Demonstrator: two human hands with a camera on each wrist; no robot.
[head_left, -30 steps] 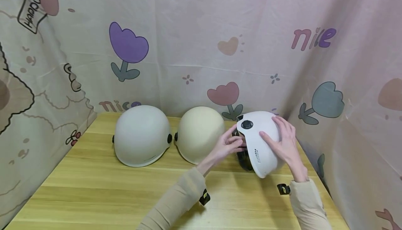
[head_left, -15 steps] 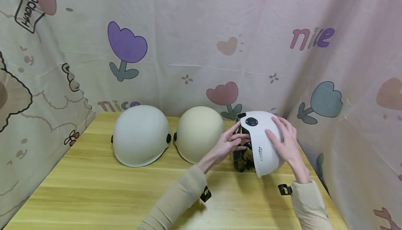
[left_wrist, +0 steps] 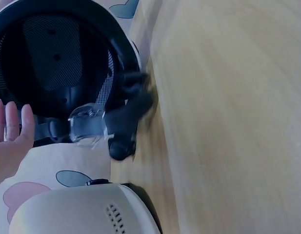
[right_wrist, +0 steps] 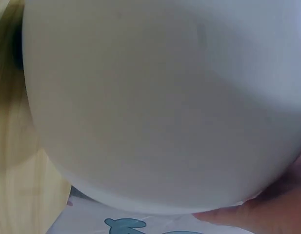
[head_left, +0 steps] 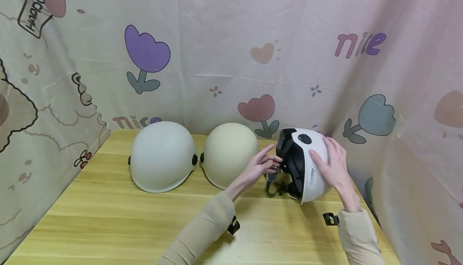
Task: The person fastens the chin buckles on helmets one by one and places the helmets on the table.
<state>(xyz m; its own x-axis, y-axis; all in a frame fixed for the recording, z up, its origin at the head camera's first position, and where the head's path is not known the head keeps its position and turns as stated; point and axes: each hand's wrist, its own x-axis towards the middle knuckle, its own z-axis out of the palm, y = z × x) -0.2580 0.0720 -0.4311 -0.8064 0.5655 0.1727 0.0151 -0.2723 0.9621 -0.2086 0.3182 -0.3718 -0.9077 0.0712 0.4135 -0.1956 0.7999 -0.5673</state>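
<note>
A white helmet (head_left: pixel 318 168) is tipped on its side at the right of the table, its dark lined opening turned left. My right hand (head_left: pixel 330 168) holds the top of its shell, thumb and fingers spread over the curve. In the right wrist view the smooth shell (right_wrist: pixel 160 107) fills most of the picture, with part of the hand at its lower right edge. My left hand (head_left: pixel 261 165) is just left of the opening, its fingers extended. In the left wrist view those fingers (left_wrist: pixel 11 122) are beside the black chin strap (left_wrist: pixel 87 127), which has clear plastic around it.
A cream helmet (head_left: pixel 231 152) stands close to the left of my left hand. Farther left is a pale grey-white helmet (head_left: pixel 162 156). All are on a wooden table (head_left: pixel 126 224), with a printed curtain (head_left: pixel 217 48) behind and at the sides.
The white helmet has turned so its opening faces more toward the left and its black lining shows. My left hand's fingers have come out of the opening; my right hand has shifted slightly right with the shell.
</note>
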